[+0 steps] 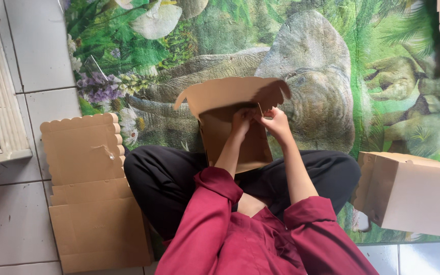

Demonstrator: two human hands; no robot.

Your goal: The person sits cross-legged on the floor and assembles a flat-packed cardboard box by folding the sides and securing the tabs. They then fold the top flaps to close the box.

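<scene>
Over my lap, both hands, left hand (241, 121) and right hand (273, 122), are pinching the cardboard box (230, 102) at its flap edge; I judge it light, stiff, easily creased.

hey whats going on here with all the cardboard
A person in a red top sits cross-legged on a dinosaur-print rug, working on a brown cardboard box propped on their lap. The left hand and right hand meet at its scalloped flap, fingers pinching near the fold. A stack of flat cardboard blanks lies on the tiled floor to their left, and a folded box sits to their right.
</scene>
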